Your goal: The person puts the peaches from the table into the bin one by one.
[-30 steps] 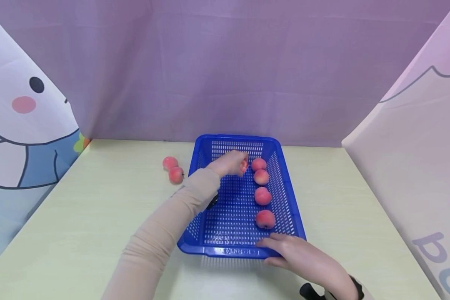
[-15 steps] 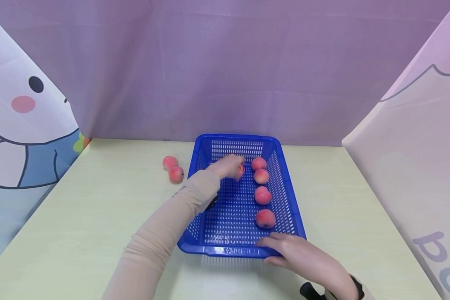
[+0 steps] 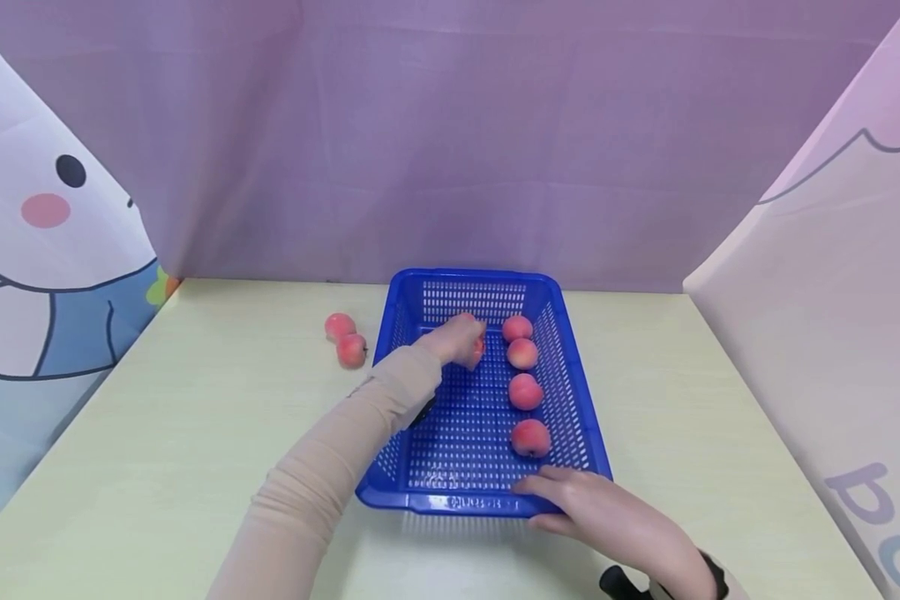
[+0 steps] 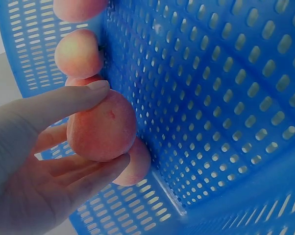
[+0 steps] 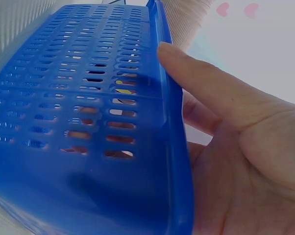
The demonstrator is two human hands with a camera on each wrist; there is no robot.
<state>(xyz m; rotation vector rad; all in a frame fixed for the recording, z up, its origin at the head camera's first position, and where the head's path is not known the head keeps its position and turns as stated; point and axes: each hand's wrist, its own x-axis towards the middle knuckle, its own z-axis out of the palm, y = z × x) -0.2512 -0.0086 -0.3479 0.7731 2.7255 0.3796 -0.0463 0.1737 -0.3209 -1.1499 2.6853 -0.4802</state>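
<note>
Inside a blue plastic basket [image 3: 457, 503], the left hand [image 3: 456, 340] holds a reddish peach [image 4: 103, 128] between thumb and fingertips. In the head view, that hand largely hides the fruit. Several more peaches [image 3: 525, 392] form a line along the basket's right side, to the right of the left hand. One peach [image 4: 136, 165] shows just behind the held one in the left wrist view. At the near right corner, the right hand [image 3: 581, 504] grips the basket's rim [image 5: 179, 147], its thumb against the outer wall and its fingers over the other side.
Two peaches [image 3: 352, 351] lie on the pale table [image 3: 157, 467], left of the basket. A purple cloth [image 3: 450, 150] stands behind the table, with printed panels at both sides. A black strap [image 3: 714, 575] circles the right wrist.
The left hand has shifted slightly left and nearer to the person with its peach, away from the row. The right hand and the basket have stayed in place.
</note>
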